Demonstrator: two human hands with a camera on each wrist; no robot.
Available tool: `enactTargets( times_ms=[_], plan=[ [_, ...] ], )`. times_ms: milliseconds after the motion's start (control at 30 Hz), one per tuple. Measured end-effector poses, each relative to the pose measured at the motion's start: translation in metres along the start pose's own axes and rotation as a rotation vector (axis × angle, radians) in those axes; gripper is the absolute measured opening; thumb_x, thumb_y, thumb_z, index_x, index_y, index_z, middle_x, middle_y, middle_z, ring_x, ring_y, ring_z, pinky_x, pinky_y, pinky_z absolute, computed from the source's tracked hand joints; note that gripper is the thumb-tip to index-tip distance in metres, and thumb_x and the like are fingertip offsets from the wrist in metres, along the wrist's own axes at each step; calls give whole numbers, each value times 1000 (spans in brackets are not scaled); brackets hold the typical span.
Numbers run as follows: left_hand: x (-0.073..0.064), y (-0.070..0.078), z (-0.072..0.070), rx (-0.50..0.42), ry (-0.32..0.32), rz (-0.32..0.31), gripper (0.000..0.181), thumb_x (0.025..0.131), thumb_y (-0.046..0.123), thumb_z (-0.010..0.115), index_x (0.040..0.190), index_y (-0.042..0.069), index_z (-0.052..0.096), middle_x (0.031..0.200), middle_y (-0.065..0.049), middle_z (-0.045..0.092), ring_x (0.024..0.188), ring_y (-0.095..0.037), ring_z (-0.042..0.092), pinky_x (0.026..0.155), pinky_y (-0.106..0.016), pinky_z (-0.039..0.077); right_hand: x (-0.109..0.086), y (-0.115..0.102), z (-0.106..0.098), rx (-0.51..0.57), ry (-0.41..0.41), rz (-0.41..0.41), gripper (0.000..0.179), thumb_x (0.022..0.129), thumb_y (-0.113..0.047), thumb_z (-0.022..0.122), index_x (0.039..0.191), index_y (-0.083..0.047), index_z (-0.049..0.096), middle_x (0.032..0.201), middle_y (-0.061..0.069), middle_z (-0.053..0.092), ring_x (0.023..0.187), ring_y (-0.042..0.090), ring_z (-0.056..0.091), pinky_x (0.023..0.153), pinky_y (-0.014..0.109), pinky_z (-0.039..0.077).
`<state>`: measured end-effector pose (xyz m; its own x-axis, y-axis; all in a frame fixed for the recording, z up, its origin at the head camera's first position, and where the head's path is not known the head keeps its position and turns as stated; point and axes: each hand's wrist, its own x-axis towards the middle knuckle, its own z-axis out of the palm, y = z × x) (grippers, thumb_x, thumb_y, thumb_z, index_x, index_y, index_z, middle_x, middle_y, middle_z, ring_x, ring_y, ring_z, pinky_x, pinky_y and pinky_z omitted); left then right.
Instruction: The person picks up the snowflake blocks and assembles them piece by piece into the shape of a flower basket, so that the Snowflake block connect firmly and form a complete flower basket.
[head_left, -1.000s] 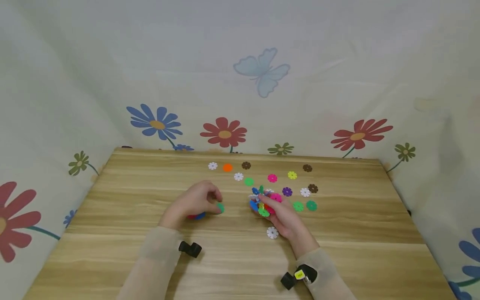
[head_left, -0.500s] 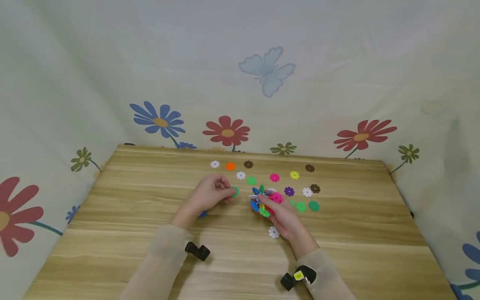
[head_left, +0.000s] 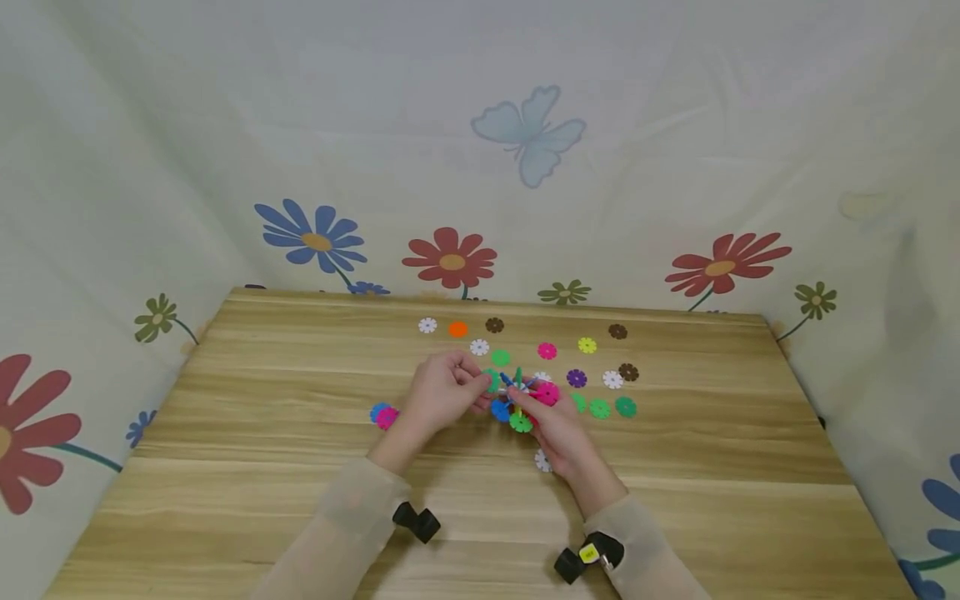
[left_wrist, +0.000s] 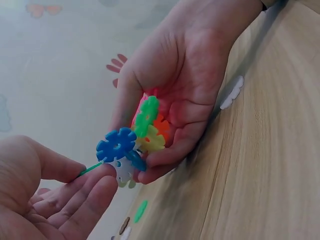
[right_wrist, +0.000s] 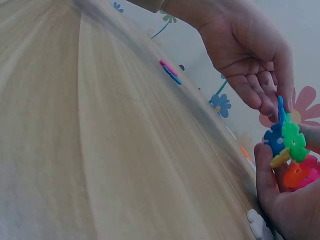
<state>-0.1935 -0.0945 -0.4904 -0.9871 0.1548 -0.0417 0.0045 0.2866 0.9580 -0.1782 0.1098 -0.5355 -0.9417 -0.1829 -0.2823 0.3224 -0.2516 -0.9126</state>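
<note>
My right hand (head_left: 564, 429) holds a cluster of interlocked snowflake discs, among them blue (left_wrist: 116, 144), light green (left_wrist: 147, 116), yellow (left_wrist: 153, 140) and orange (right_wrist: 296, 174) ones. Between thumb and fingers, my left hand (head_left: 448, 390) pinches a teal-green snowflake disc (head_left: 491, 381). In the left wrist view this green disc (left_wrist: 91, 169) is seen edge-on, right at the cluster's white disc (left_wrist: 123, 171). Both hands are raised over the table, close together. A white disc (head_left: 543, 460) lies partly hidden beside my right hand.
Loose discs lie scattered over the wooden table (head_left: 262, 492), including orange (head_left: 458, 329), yellow (head_left: 587, 345), purple (head_left: 576, 378) and brown (head_left: 617, 332). Left of my left wrist, a pink disc (head_left: 387, 418) overlaps a blue disc (head_left: 377, 412). A flower-printed cloth (head_left: 360, 167) stands behind the table.
My left hand has carried the green disc up and right to the cluster, uncovering the pink and blue discs on the table. The right hand has stayed nearly in place.
</note>
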Motion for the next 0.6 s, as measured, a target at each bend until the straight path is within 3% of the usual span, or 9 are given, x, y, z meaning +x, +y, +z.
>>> enactTargets(
  times_ms=[433,600],
  plan=[
    [0,0,-1,23,5,-14,14,102,7,77,95,1,67,75,-7,78,69,-29,80,69,-47,67,4,1,6,27,54,-37,42,103,-14,78,138,4,63,123,7,74,112,17,69,98,27,58],
    [-3,-1,1,65,7,-19,15,102,9,77,94,2,66,72,-5,76,69,-30,79,66,-40,67,4,2,6,10,68,-35,43,102,-16,80,137,3,63,123,8,74,111,17,71,95,27,60]
  ],
)
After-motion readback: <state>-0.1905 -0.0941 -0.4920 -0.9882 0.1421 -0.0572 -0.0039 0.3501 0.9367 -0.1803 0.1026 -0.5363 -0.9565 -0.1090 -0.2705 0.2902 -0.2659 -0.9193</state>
